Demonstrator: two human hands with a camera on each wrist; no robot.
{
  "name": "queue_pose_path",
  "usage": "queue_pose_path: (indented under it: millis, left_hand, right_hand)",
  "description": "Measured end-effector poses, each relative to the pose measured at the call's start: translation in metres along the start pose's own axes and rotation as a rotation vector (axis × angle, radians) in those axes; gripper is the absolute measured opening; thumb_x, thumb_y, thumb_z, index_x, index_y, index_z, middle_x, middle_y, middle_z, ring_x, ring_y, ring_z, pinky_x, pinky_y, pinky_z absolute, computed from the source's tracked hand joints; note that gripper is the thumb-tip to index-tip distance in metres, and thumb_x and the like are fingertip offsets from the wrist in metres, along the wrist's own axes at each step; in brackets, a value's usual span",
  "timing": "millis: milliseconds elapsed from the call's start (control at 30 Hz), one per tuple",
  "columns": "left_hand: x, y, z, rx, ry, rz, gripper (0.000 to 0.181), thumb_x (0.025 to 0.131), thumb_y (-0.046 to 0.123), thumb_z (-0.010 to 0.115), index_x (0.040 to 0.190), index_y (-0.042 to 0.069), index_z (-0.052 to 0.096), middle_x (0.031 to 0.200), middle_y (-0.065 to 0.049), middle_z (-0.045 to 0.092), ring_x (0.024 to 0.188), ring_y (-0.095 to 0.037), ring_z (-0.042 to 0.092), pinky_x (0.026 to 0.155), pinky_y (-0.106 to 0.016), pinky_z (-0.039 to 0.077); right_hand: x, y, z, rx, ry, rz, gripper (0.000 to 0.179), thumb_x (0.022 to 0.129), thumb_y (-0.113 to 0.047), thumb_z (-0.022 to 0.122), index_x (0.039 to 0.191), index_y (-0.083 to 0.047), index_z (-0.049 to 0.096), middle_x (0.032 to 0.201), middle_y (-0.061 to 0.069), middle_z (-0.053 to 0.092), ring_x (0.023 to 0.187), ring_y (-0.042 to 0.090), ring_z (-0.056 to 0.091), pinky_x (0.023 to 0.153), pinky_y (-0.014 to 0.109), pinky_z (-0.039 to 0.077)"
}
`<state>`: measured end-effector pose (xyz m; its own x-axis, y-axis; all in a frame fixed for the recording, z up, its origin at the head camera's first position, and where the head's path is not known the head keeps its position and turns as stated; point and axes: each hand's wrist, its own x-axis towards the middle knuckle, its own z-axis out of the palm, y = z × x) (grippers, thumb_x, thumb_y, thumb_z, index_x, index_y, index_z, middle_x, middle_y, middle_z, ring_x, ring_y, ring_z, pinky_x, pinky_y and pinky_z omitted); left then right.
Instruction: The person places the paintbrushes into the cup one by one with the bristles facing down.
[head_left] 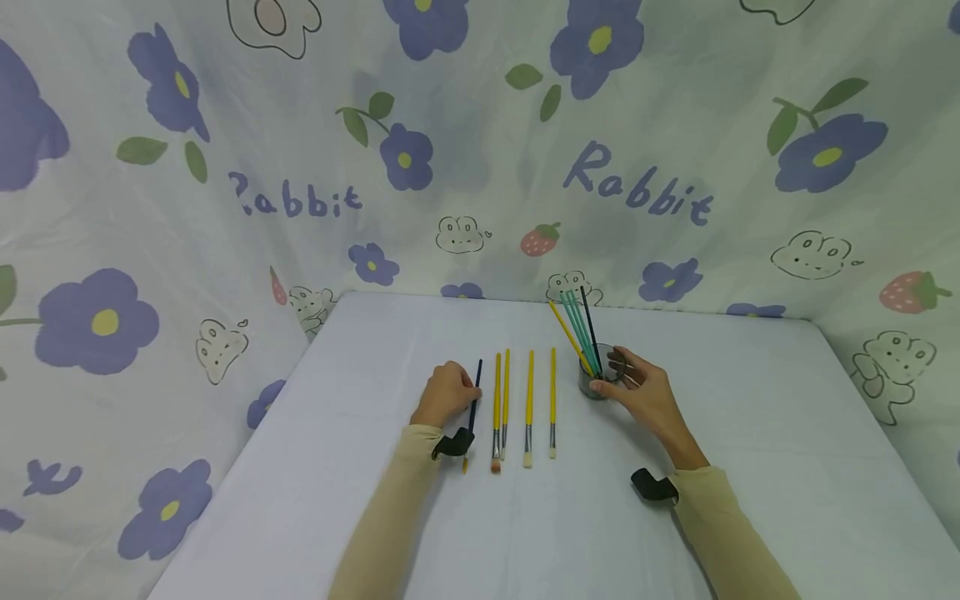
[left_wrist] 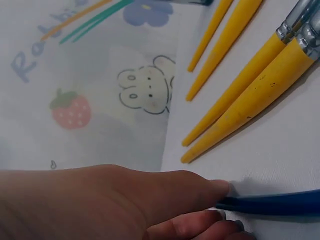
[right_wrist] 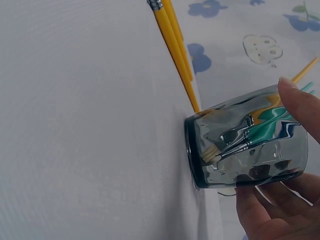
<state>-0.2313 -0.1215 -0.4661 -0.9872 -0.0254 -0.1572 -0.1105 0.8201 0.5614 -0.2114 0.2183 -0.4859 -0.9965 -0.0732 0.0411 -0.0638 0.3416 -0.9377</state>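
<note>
My left hand [head_left: 446,393] pinches the handle of a dark blue paintbrush [head_left: 472,417] between thumb and fingers. In the left wrist view the thumb lies along the end of the blue handle, and the bristles are out of that view. My right hand [head_left: 647,398] grips a grey see-through glass [right_wrist: 212,175], thumb on one side and fingers on the other. Inside the glass lean a yellow paintbrush [head_left: 568,327], several green paintbrushes [head_left: 576,321] and a dark-handled paintbrush [head_left: 588,312], bristles down. The glass stands upright, its base at the tabletop.
Several yellow paintbrushes [head_left: 529,392] lie side by side between my hands, bristles toward me. They rest on a white-covered table [head_left: 360,508]. Behind and beside it hangs a cloth [head_left: 480,142] printed with flowers and rabbits.
</note>
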Motion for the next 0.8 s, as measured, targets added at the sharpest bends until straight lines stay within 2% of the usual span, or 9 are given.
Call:
queue_pose_path:
  millis: [200, 333, 433, 633, 800]
  left_hand:
    - [-0.002, 0.007, 0.000, 0.104, 0.027, 0.002, 0.016, 0.087, 0.015, 0.077, 0.081, 0.004, 0.067, 0.078, -0.008, 0.067, 0.064, -0.019, 0.060, 0.053, -0.026, 0.045]
    - [-0.004, 0.011, 0.000, 0.192, 0.034, 0.006, 0.022, 0.085, 0.019, 0.080, 0.083, 0.003, 0.064, 0.076, -0.008, 0.063, 0.061, -0.019, 0.059, 0.049, -0.027, 0.045]
    - [-0.004, 0.011, 0.000, 0.214, 0.032, 0.007, 0.027, 0.084, 0.021, 0.081, 0.086, 0.002, 0.063, 0.077, -0.008, 0.061, 0.062, -0.020, 0.057, 0.048, -0.027, 0.044]
    - [-0.004, 0.003, -0.005, 0.126, 0.024, 0.003, 0.025, 0.082, 0.021, 0.081, 0.081, 0.002, 0.064, 0.076, -0.009, 0.064, 0.061, -0.019, 0.059, 0.049, -0.026, 0.046]
    - [0.000, -0.007, -0.019, -0.072, 0.010, 0.033, 0.018, 0.084, 0.018, 0.078, 0.087, 0.000, 0.075, 0.073, -0.009, 0.074, 0.062, -0.017, 0.065, 0.055, -0.025, 0.051]
  right_hand:
    - [0.001, 0.001, 0.000, 0.000, 0.001, 0.008, 0.092, 0.086, -0.034, 0.086, 0.160, -0.008, 0.037, 0.154, 0.022, 0.052, 0.148, 0.040, 0.046, 0.122, 0.046, 0.041]
    - [0.002, 0.001, 0.000, 0.001, 0.002, 0.014, 0.093, 0.086, -0.035, 0.086, 0.160, -0.008, 0.037, 0.154, 0.022, 0.052, 0.148, 0.040, 0.046, 0.122, 0.045, 0.041]
    - [0.002, 0.002, 0.000, -0.002, 0.005, 0.014, 0.093, 0.086, -0.036, 0.086, 0.160, -0.008, 0.037, 0.154, 0.022, 0.052, 0.148, 0.040, 0.046, 0.121, 0.045, 0.041]
    - [0.002, 0.004, 0.001, -0.002, 0.005, 0.012, 0.093, 0.086, -0.035, 0.086, 0.160, -0.007, 0.037, 0.154, 0.022, 0.053, 0.148, 0.039, 0.046, 0.121, 0.044, 0.042]
    - [0.002, 0.002, 0.000, -0.005, 0.007, 0.016, 0.093, 0.086, -0.036, 0.086, 0.160, -0.008, 0.037, 0.154, 0.022, 0.052, 0.148, 0.039, 0.046, 0.121, 0.044, 0.042]
